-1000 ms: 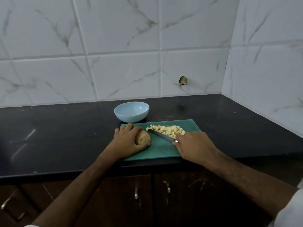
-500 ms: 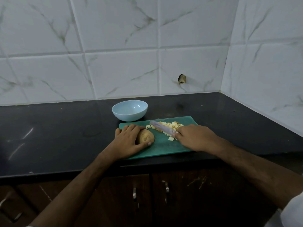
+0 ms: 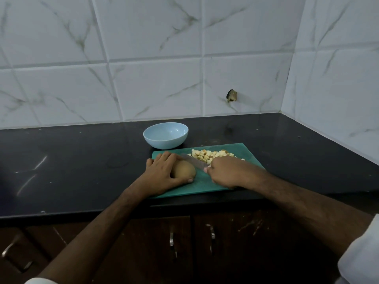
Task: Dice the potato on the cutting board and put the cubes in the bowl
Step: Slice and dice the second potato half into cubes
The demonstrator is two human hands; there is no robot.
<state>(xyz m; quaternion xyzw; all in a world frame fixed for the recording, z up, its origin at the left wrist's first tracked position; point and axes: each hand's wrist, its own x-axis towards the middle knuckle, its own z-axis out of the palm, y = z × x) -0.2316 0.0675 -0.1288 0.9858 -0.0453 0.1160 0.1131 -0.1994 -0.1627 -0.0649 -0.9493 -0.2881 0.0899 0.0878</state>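
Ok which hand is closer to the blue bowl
Left. The left hand holds the potato just in front of the bowl; the right hand, gripping the knife, sits farther right on the board.

Single head view, angled forward-down, near the counter (image 3: 82,171)

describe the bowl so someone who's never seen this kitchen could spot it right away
On the black counter below the marble tiles lies a green cutting board. Just beyond its far left corner stands the bowl, pale blue, round and empty, the only dish there.
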